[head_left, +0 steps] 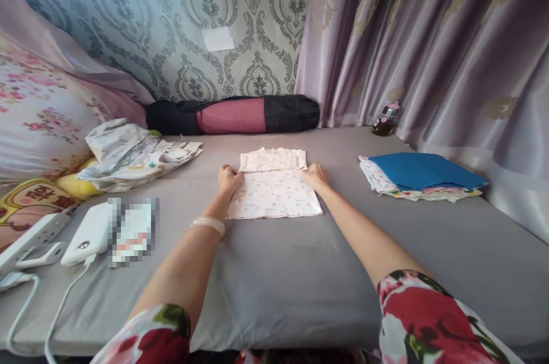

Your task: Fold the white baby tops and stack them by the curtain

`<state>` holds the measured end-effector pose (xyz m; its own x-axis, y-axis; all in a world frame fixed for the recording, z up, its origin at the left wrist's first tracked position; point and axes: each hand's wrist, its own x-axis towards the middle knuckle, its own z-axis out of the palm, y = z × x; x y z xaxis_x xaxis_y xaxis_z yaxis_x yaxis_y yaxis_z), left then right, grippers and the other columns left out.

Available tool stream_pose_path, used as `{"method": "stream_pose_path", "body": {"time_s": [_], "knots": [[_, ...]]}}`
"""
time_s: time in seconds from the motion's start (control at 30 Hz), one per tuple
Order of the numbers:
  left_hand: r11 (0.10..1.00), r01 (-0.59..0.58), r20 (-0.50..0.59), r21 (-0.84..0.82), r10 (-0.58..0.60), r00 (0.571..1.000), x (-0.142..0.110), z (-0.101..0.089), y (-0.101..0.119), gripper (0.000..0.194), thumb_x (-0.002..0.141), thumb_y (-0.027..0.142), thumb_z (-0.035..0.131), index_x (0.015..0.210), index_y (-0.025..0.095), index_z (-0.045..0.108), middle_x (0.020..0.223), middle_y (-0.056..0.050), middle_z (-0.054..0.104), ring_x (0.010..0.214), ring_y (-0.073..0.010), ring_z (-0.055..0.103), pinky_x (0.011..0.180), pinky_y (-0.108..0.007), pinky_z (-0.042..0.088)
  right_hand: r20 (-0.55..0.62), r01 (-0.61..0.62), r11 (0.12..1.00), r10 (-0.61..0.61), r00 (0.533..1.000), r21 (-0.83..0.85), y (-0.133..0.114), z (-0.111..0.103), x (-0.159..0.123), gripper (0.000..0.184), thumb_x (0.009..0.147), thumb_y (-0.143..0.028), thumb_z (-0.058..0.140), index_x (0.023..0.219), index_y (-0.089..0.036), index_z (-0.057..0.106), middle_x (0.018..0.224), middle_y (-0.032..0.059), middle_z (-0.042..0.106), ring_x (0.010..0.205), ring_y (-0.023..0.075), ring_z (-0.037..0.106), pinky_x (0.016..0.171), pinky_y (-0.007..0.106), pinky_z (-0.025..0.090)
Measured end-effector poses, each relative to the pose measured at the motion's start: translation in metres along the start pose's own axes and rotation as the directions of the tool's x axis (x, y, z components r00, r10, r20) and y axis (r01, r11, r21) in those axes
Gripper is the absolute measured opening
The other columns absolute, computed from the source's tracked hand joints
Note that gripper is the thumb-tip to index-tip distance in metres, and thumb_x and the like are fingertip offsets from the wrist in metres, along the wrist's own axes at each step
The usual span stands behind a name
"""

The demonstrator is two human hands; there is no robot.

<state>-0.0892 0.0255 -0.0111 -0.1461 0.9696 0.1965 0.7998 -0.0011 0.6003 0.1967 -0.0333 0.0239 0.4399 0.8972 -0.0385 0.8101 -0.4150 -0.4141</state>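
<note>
A small pale pink garment (277, 195) with a fine print lies on the grey sheet in front of me. Its far part is folded over toward me, with the sleeves lying inward. My left hand (229, 178) grips its left edge by the fold, fingers curled. On the opposite edge, at about the same height, my right hand (316, 175) pinches the cloth with thumb and fingers. The near half lies flat, its hem toward me. The fingertips of both hands are partly hidden.
To the right sits a stack of folded clothes (424, 172), blue on top, with a dark bottle (385, 119) behind. Crumpled clothes (128, 155) lie left, near a white power bank (88, 232) and a power strip (36, 238). A long black-and-maroon bag (231, 115) lines the wall.
</note>
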Motion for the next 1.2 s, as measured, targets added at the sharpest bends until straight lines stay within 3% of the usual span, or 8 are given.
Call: {"method": "stream_pose_path", "body": {"time_s": [0.17,0.33,0.47,0.6,0.7,1.0,1.2], "knots": [[1.0,0.011,-0.019,0.014,-0.01,1.0,0.0,0.002,-0.001,0.009,0.077,0.022,0.054,0.068,0.021,0.053,0.117,-0.011,0.058,0.118,-0.0233,0.053,0.102,-0.034,0.042,-0.157,0.097,0.992,-0.109,0.982,-0.083,0.005,0.008,-0.016,0.033,0.094,-0.019,0.041,0.12,-0.007,0.057,0.116,0.0217,0.065,0.107,0.0267,0.064,0.086,0.032,0.046],[0.999,-0.016,-0.026,0.052,0.017,1.0,-0.006,0.001,-0.001,0.008,0.082,0.024,0.05,0.081,0.02,0.056,0.114,-0.014,0.058,0.114,-0.0255,0.055,0.1,-0.038,0.043,-0.143,0.124,0.982,-0.145,0.979,-0.146,0.005,0.006,-0.027,0.029,0.098,-0.018,0.034,0.118,-0.01,0.055,0.117,0.0191,0.064,0.11,0.0257,0.061,0.09,0.033,0.043],[0.982,-0.135,-0.01,0.131,0.137,0.991,-0.014,-0.004,-0.004,0.016,0.088,0.033,0.046,0.09,0.02,0.055,0.111,-0.014,0.059,0.115,-0.027,0.054,0.103,-0.041,0.042,-0.126,0.16,0.975,-0.18,0.976,-0.156,0.011,0.001,-0.032,0.028,0.099,-0.02,0.036,0.12,-0.012,0.053,0.12,0.0175,0.062,0.112,0.0247,0.058,0.091,0.032,0.041],[0.965,-0.22,0.032,0.146,0.217,0.976,-0.022,-0.01,-0.009,0.016,0.086,0.033,0.048,0.095,0.02,0.053,0.111,-0.014,0.059,0.117,-0.0274,0.052,0.105,-0.041,0.04,-0.116,0.276,0.943,-0.3,0.947,-0.185,0.021,-0.003,-0.042,0.031,0.099,-0.02,0.037,0.125,-0.013,0.05,0.122,0.0163,0.06,0.115,0.0244,0.054,0.094,0.031,0.039],[0.966,-0.227,0.086,0.123,0.218,0.972,-0.028,-0.02,-0.013,0.022,0.082,0.036,0.055,0.097,0.02,0.052,0.114,-0.013,0.058,0.12,-0.0269,0.05,0.107,-0.04,0.038,-0.081,0.377,0.904,-0.399,0.913,-0.202,0.03,-0.005,-0.053,0.032,0.097,-0.021,0.039,0.126,-0.013,0.051,0.124,0.0156,0.058,0.116,0.0252,0.052,0.097,0.031,0.037],[0.983,-0.176,0.255,0.046,0.158,0.954,-0.063,-0.058,-0.029,0.045,0.065,0.056,0.068,0.088,0.021,0.05,0.114,-0.011,0.055,0.12,-0.0277,0.049,0.104,-0.037,0.04,-0.013,0.517,0.845,-0.523,0.852,-0.136,0.061,-0.016,-0.094,0.037,0.095,-0.024,0.045,0.13,-0.013,0.05,0.13,0.0136,0.056,0.119,0.0234,0.051,0.1,0.03,0.037],[0.987,-0.136,0.362,0.082,0.098,0.927,-0.09,-0.08,-0.035,0.042,0.07,0.057,0.062,0.087,0.019,0.06,0.139,-0.014,0.045,0.127,-0.0289,0.047,0.104,-0.036,0.04,0.012,0.582,0.799,-0.587,0.809,-0.151,0.08,-0.026,-0.118,0.031,0.096,-0.027,0.047,0.124,-0.017,0.057,0.116,0.0111,0.061,0.111,0.0232,0.054,0.099,0.031,0.038]]}}
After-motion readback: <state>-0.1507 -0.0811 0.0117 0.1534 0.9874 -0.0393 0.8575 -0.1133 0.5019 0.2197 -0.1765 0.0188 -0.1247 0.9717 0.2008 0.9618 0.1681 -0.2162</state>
